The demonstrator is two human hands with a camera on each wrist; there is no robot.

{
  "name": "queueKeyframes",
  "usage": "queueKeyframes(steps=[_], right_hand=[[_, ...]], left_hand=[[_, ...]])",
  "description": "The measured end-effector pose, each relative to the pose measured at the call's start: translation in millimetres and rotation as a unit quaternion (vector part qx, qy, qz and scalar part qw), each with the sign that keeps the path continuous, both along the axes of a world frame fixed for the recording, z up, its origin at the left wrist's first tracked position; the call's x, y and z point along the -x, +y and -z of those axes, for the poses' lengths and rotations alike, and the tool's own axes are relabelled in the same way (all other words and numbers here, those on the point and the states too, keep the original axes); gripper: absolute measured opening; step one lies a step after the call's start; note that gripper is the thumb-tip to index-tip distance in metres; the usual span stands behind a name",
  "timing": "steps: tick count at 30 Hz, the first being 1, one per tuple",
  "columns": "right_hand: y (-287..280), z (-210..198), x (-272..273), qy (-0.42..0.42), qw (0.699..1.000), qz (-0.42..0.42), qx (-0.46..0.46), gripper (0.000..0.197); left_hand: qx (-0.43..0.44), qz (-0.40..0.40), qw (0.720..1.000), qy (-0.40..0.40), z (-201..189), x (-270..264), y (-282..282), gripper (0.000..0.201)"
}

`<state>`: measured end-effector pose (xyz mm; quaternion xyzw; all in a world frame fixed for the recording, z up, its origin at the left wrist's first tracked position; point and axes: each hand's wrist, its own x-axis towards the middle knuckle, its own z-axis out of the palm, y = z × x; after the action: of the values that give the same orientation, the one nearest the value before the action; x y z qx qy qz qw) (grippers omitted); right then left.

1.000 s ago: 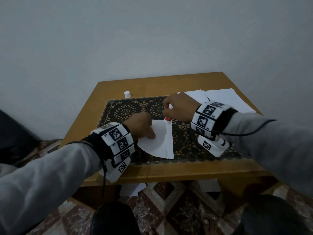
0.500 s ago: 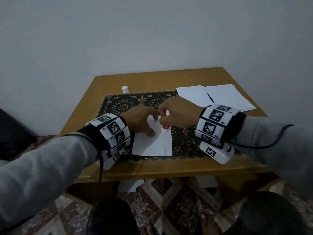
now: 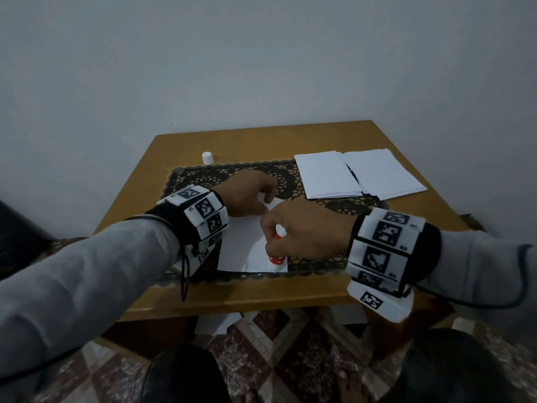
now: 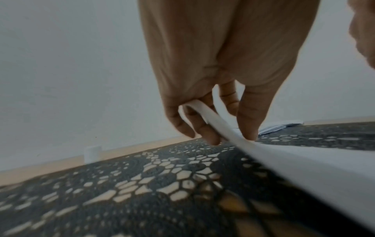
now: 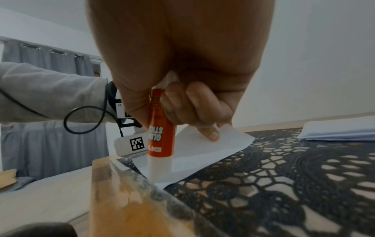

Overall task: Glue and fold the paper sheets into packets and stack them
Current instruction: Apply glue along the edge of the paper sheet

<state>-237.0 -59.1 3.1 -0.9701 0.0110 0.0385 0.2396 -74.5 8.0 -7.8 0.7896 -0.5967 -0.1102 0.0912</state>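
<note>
Right hand [image 3: 302,228]: grips glue stick [image 5: 160,136], tip on paper sheet [image 3: 247,245]. Left hand [image 3: 244,196]: pinches sheet's lifted edge.

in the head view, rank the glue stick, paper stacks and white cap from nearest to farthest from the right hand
1. Glue stick: gripped in the right hand, tip down on the sheet's near right corner.
2. Paper stacks: behind the hand, at the table's far right.
3. White cap: far left, beyond the mat's back edge.

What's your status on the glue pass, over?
Left hand pinches sheet corner. Right hand grips glue stick, tip on near edge. Nothing in the way.
</note>
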Motion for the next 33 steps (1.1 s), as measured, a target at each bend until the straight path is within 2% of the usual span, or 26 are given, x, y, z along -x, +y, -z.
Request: queueKeyframes(steps=[2, 5, 8, 10, 13, 18, 23, 29, 33], right_hand=[[-5.6, -1.0, -2.9, 0.012, 1.000, -0.003, -0.006, 0.016], [-24.0, -7.6, -6.9, 0.005, 1.000, 0.015, -0.003, 0.019], [-49.6, -17.7, -12.2, -0.013, 0.997, 0.071, 0.023, 0.022], [-65.4, -22.6, -16.3, -0.029, 0.993, 0.112, 0.034, 0.025], [-78.3, -26.7, -22.9, -0.056, 0.986, 0.149, 0.043, 0.023], [-71.0, -26.8, -29.0, -0.071, 0.986, 0.140, 0.052, 0.022], [-55.7, -15.5, -38.8, -0.064, 0.989, 0.123, 0.055, 0.016], [-47.5, -0.3, -51.9, -0.059, 0.986, 0.147, 0.053, 0.016], [-46.7, 3.2, -55.9, -0.057, 0.985, 0.155, 0.056, 0.015]], left_hand=[[-0.015, 0.038, 0.999, -0.002, -7.0, -0.7, 0.4, 0.014], [-0.090, 0.062, 0.993, 0.049, -25.3, -4.2, 7.9, 0.028], [-0.108, 0.030, 0.981, 0.155, -37.5, -9.3, 22.4, 0.036], [-0.100, 0.006, 0.978, 0.181, -36.0, -10.5, 30.9, 0.036], [-0.112, -0.030, 0.982, 0.151, -21.1, -12.5, 39.4, 0.035], [-0.035, -0.104, 0.987, 0.113, 3.3, -13.3, 49.3, 0.035], [-0.048, -0.112, 0.989, 0.083, 10.7, -10.3, 52.3, 0.038], [-0.051, -0.100, 0.992, 0.054, 12.1, -7.7, 51.7, 0.043], [-0.045, -0.088, 0.995, -0.008, 14.5, -4.9, 52.2, 0.045]])
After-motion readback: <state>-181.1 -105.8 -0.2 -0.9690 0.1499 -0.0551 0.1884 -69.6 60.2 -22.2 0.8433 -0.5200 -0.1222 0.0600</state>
